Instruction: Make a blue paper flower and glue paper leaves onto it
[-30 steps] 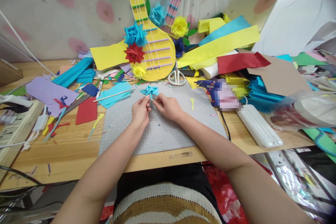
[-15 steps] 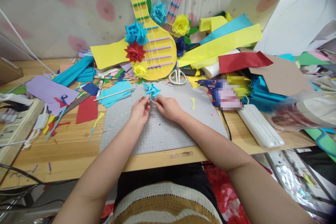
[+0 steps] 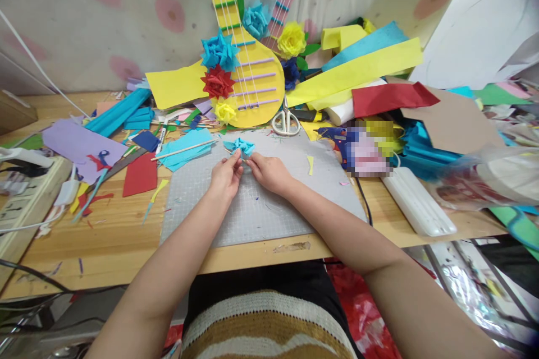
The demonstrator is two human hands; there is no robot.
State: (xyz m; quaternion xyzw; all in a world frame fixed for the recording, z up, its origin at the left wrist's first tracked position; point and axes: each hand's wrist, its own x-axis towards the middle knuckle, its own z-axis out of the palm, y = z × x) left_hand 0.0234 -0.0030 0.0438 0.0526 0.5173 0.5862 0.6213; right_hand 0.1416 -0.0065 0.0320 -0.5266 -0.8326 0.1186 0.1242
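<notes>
Blue paper [image 3: 243, 146] and stick [image 3: 227, 151] in pinched left hand [image 3: 226, 176], right hand [image 3: 270, 173]

A wooden table [image 3: 113, 252] carries a gray mat [image 3: 269, 216] and red paper [image 3: 140, 174].

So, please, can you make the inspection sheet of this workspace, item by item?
Surface: gray cutting mat on wooden table.
Job's things: light-blue paper flower, thin stick.
Clutter: purple paper, red paper rectangle and blue glue gun around the mat; scissors at its far edge.
Hands: left hand and right hand pinch the stick beside the flower.
Cables: black cable along the mat's right edge; white cable at left.
Surroundings: yellow craft guitar before a spotted curtain.
</notes>
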